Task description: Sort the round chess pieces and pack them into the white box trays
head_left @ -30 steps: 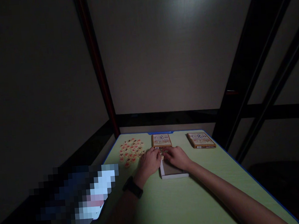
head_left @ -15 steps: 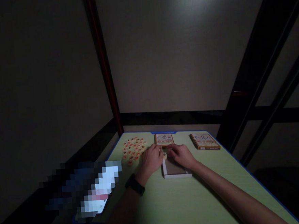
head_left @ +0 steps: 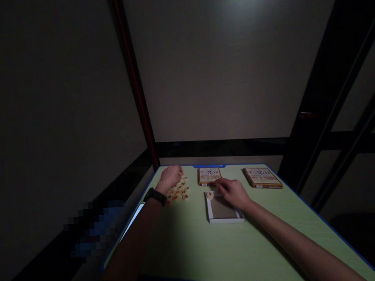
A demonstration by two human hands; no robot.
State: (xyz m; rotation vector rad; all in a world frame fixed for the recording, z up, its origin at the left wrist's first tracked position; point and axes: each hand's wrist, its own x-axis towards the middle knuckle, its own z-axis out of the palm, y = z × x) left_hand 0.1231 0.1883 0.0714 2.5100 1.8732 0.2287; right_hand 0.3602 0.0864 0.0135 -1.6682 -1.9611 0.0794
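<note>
My left hand [head_left: 171,177] reaches over the loose group of Chinese chess pieces [head_left: 177,192], round and pale with red or dark characters. Its fingers are closed in a pinch, and a pale piece shows at the fingertips. My right hand [head_left: 235,193] is over the far right part of a shallow white-edged open box [head_left: 224,208] with a brown bottom. The right fingers are bent together near the box's far edge; what they hold, if anything, is hidden. One chess piece [head_left: 209,195] with a dark character lies at the box's far left corner.
A printed flat box [head_left: 209,176] lies just behind the open box, and a similar printed box [head_left: 262,177] lies at the right. A bright-screened device [head_left: 133,221] shows at the left edge of the green table [head_left: 195,247]. Walls stand behind and at left.
My left hand has moved from the open box leftward to the loose pieces. My right hand stays by the box's far edge. The view has shifted slightly, and my left arm now covers most of the device.
</note>
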